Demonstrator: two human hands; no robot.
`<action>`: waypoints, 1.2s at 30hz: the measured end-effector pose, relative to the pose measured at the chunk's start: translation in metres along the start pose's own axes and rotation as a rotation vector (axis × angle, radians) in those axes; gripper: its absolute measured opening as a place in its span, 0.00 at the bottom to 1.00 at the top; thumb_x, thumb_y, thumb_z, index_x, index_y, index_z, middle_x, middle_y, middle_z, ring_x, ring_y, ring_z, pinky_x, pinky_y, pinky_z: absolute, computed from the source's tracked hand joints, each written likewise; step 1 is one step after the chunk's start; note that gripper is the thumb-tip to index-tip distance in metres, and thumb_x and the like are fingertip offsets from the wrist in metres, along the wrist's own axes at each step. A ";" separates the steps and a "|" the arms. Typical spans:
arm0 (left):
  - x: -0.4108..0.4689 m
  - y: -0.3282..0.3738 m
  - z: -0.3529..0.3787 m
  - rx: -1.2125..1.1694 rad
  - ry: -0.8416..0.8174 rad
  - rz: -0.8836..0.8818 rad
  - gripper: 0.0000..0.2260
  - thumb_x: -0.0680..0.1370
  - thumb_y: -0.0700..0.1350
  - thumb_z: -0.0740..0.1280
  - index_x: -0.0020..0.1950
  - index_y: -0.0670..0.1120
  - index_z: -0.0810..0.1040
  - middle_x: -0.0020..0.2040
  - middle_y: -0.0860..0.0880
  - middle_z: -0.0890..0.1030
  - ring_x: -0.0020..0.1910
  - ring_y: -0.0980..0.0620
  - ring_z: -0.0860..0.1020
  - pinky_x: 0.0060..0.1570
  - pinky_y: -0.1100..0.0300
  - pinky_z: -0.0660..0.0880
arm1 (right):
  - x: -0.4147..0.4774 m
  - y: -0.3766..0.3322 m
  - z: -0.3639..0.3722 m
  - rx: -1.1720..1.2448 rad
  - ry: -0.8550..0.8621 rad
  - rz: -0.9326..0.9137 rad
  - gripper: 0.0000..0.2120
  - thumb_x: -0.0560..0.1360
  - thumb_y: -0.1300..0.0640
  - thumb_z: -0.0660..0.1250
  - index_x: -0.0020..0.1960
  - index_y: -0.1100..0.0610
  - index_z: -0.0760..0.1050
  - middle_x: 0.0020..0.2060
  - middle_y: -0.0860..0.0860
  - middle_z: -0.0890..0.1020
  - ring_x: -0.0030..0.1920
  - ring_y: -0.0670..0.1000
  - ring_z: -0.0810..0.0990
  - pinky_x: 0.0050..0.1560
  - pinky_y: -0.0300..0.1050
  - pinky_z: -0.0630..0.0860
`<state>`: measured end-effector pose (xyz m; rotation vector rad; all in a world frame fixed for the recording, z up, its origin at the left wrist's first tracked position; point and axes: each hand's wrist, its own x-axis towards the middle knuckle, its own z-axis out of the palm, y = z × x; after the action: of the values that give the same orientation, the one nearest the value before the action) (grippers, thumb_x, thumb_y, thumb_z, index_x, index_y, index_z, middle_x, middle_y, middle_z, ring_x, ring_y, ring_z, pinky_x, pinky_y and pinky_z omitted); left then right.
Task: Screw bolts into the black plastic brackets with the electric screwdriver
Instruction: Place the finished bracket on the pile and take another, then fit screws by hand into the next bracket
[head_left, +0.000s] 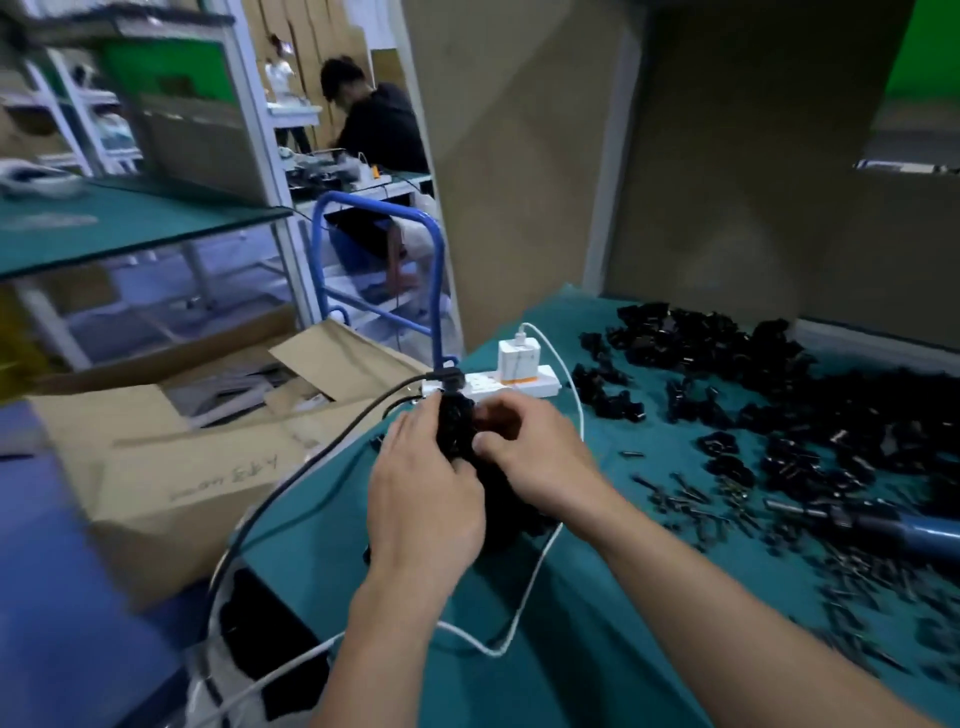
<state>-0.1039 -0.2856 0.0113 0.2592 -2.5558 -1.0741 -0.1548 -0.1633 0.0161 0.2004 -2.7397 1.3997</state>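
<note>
black blurred object (457, 434) at the table (597, 613) edge; left hand (421, 504) and right hand (543, 460) both curl round it.

A white power strip (540, 378) holds a white charger (517, 358), with an open cardboard box (182, 467) nearby

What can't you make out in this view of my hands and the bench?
Head view:
- Black object: mostly covered by the left hand and right hand holding it; identity unclear.
- Electric screwdriver: cut off by the right edge, blurred.
- Bolts on the mat: too small and blurred to count.
</note>
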 end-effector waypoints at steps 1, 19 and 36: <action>0.003 -0.006 0.000 0.079 -0.090 0.025 0.32 0.78 0.40 0.66 0.82 0.52 0.63 0.74 0.49 0.73 0.74 0.46 0.70 0.73 0.51 0.67 | 0.005 -0.001 0.006 -0.073 0.009 -0.029 0.09 0.75 0.56 0.72 0.54 0.47 0.82 0.53 0.46 0.85 0.55 0.50 0.81 0.57 0.45 0.75; -0.006 0.079 0.101 0.037 -0.311 0.451 0.27 0.80 0.42 0.64 0.80 0.49 0.66 0.84 0.49 0.59 0.83 0.51 0.51 0.82 0.56 0.46 | -0.002 0.095 -0.100 -0.358 0.226 0.191 0.17 0.76 0.59 0.71 0.64 0.48 0.82 0.56 0.46 0.83 0.39 0.40 0.83 0.43 0.33 0.76; -0.002 0.121 0.245 -0.364 -0.583 0.007 0.30 0.81 0.40 0.64 0.79 0.63 0.64 0.71 0.40 0.77 0.20 0.62 0.72 0.24 0.69 0.67 | 0.055 0.211 -0.238 -0.550 0.037 0.599 0.18 0.77 0.51 0.75 0.63 0.49 0.72 0.53 0.51 0.79 0.43 0.50 0.80 0.35 0.45 0.73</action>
<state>-0.2019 -0.0411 -0.0615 -0.1878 -2.7489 -1.7947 -0.2405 0.1469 -0.0082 -0.7087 -3.1477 0.6225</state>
